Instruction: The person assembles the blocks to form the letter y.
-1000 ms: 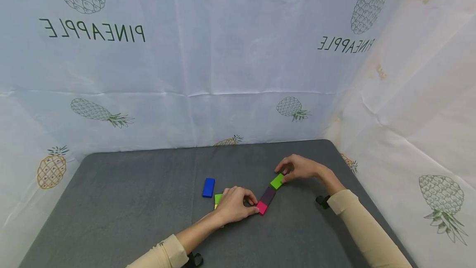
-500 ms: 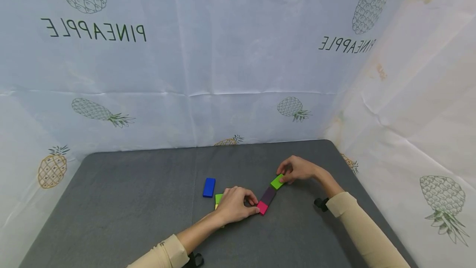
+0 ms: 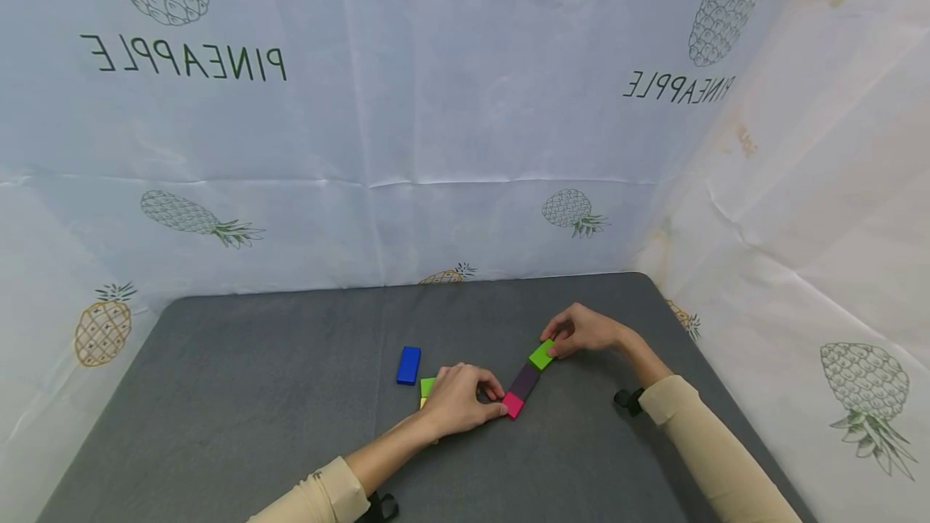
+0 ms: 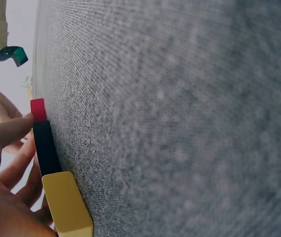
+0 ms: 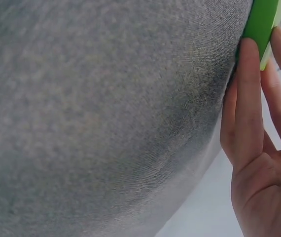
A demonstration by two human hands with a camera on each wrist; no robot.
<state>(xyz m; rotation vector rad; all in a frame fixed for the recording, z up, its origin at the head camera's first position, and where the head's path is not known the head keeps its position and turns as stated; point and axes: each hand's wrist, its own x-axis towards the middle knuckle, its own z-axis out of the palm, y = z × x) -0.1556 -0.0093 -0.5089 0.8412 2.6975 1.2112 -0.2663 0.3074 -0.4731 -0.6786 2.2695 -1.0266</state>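
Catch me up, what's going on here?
A person handles a slanted row of three blocks on a gray table. The right hand pinches the green block at the far end, the left hand touches the red block at the near end, with a dark block between. A blue block lies apart; more blocks are partly hidden by the left hand.

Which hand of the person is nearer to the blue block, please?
Left. The left hand is just right of the blue block, slightly lower in the head view; the right hand is much farther right, pinching a green block.
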